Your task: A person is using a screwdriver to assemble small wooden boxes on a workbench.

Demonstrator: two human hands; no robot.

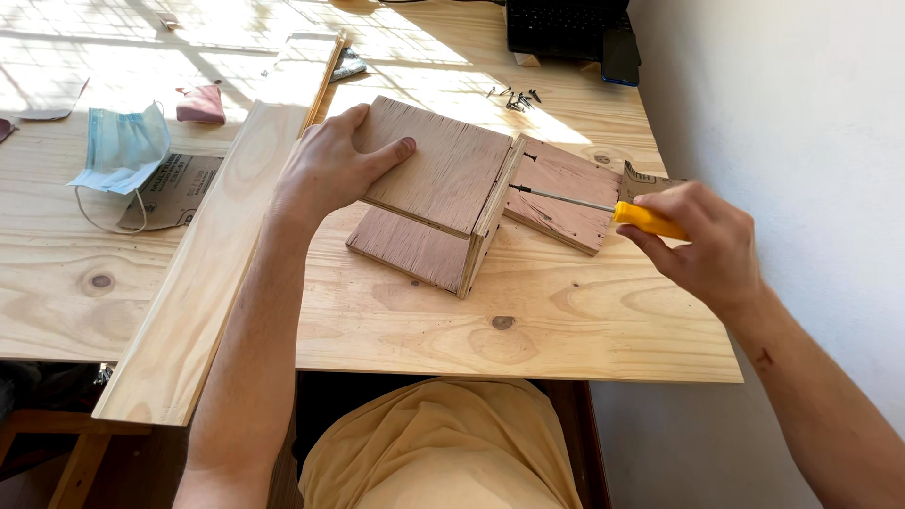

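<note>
Plywood box (443, 193): on the table (566, 330), mid-right.
Long plank (222, 236): left of the box, touching it (near end overhangs the table edge).
Face mask (123, 151): left of the plank.
Screws (514, 96): behind the box.
Keyboard (561, 24): far edge, behind the screws.

Reddish plywood box (443, 203) half-assembled on table, open side down-left; yellow-handled screwdriver (603, 209) tip against its upright panel.
</note>
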